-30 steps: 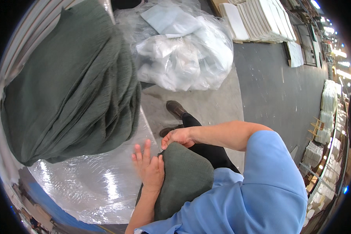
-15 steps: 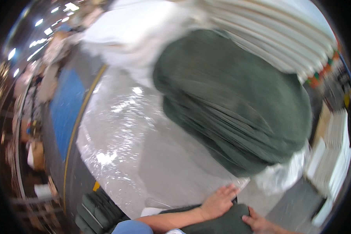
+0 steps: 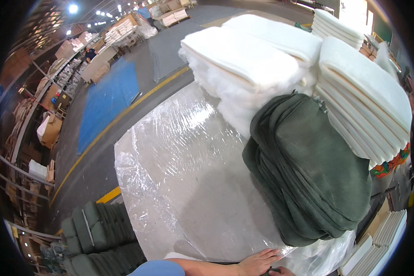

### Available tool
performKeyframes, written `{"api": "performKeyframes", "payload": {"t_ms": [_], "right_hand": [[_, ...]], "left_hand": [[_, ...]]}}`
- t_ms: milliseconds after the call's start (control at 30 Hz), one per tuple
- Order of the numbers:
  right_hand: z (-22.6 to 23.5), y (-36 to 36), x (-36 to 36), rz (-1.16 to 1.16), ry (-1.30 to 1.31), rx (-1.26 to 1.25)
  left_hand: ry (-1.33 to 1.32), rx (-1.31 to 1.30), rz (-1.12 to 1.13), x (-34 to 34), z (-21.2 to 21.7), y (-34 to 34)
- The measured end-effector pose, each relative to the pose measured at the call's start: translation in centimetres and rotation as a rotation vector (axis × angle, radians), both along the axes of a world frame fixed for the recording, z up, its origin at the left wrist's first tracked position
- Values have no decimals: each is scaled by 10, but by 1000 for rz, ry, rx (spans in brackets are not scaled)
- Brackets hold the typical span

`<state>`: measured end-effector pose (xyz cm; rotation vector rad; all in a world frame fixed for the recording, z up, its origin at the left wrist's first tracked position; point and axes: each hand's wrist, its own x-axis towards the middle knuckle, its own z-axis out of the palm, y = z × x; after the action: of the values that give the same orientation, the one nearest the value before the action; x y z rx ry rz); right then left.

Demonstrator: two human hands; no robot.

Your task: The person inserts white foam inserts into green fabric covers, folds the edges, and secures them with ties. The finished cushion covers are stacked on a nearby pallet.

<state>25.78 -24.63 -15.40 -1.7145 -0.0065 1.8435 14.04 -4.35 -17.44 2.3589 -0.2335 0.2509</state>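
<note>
My left hand rests at the front edge of a table covered in clear plastic film, its fingers stretched out and close together. Just below it, at the picture's lower edge, part of my right hand shows, closed on a dark green fabric piece. Most of that piece and of the right hand is out of the picture. Beyond my hands, on the right of the table, lies a thick pile of dark green fabric covers with rounded ends.
White padding sheets are heaped at the table's far side, beside a folded white stack. Dark green cushions are stacked at lower left. White panels stand at lower right. A blue floor area and shelving lie left.
The view has swung, so the table and green pile sit further right and lower. My hands are lower in the picture, and less of the right hand and the green piece shows.
</note>
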Motion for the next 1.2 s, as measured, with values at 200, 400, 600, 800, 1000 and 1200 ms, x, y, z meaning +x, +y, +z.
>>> {"api": "performKeyframes", "payload": {"t_ms": [200,400,600,800,1000,1200], "right_hand": [[-16,13,11,139,0,98],[-40,-1,-1,-222,165,113],[-38,-16,-6,-398,140,37],[-21,-17,6,-299,77,-20],[-14,-6,14,-248,51,-63],[-17,-3,20,-243,76,-49]], "left_hand": [[27,18,-7,2,8,0],[-16,12,-27,3,12,5],[-101,9,-10,1,7,7],[-161,-116,-15,2,4,8],[-233,-110,68,5,-13,0],[-212,-52,27,-1,-21,2]]}}
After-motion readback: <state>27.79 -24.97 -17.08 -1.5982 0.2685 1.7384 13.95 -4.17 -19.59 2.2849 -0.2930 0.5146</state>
